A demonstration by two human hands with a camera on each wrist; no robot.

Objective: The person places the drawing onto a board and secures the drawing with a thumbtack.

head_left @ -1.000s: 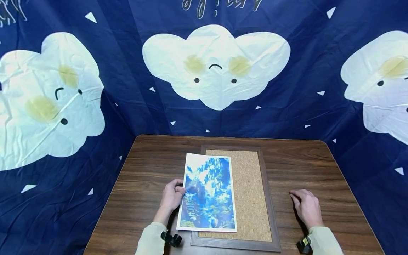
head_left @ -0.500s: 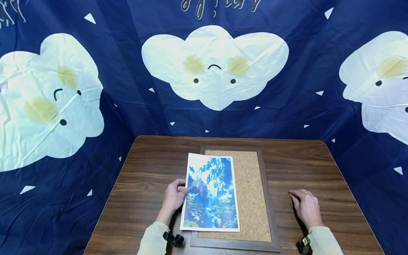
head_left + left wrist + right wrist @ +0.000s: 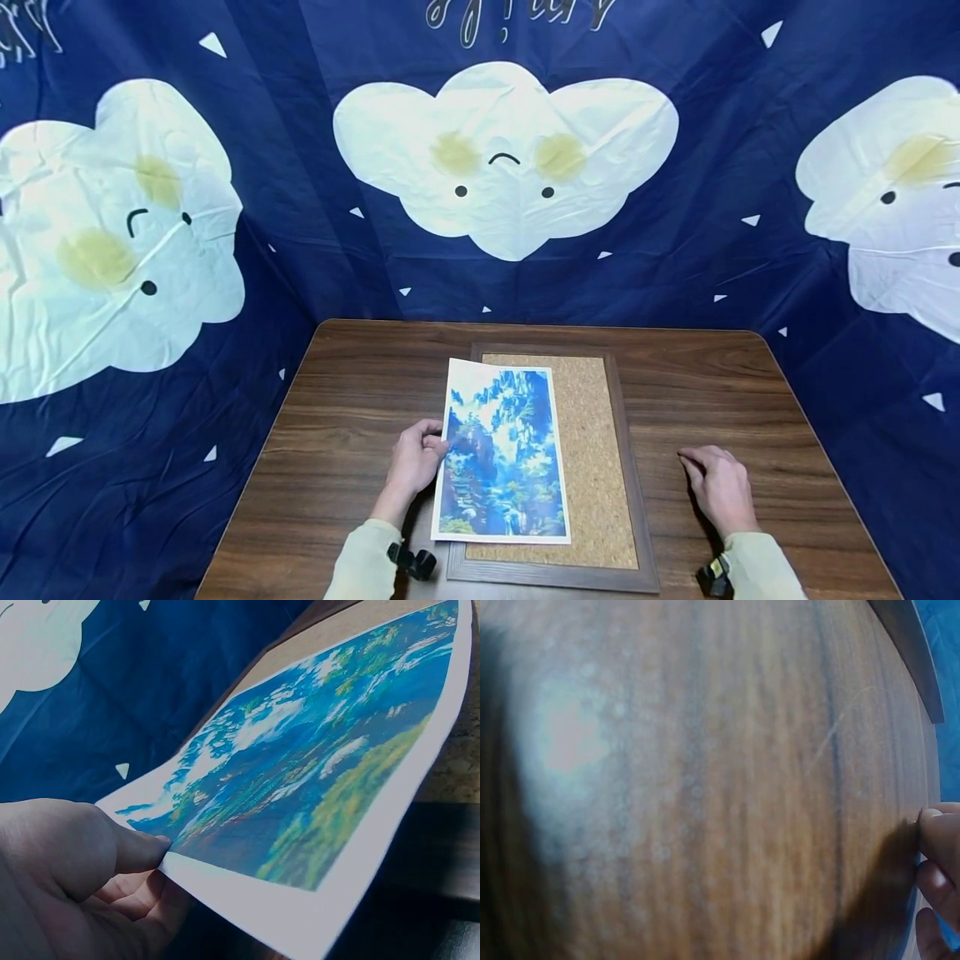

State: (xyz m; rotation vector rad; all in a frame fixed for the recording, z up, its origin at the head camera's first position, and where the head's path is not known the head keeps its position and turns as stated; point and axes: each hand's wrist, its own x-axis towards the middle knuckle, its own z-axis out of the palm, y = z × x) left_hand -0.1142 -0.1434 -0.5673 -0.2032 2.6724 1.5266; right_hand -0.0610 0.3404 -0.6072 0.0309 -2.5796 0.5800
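Note:
My left hand (image 3: 417,458) pinches the left edge of a printed landscape picture (image 3: 504,454), thumb on top and fingers underneath. White-bordered and mostly blue, the sheet shows cliffs and water. It overlaps the left side of a framed corkboard (image 3: 596,458) and hides part of it. In the left wrist view, the picture (image 3: 300,757) slants and bends away from the pinching thumb (image 3: 142,847). My right hand (image 3: 722,487) rests on the table right of the board, its fingers loosely bent with nothing visible in them. Only those fingertips (image 3: 939,840) show at the right wrist view's edge.
A brown wood-grain table (image 3: 360,375) carries everything. Behind it and along both sides hangs a dark blue cloth (image 3: 285,208) printed with white clouds. The board's raised brown frame (image 3: 555,575) lies toward the table's front.
My left hand has carried the picture slightly to the right, farther over the corkboard. My right hand stays in the same place on the table.

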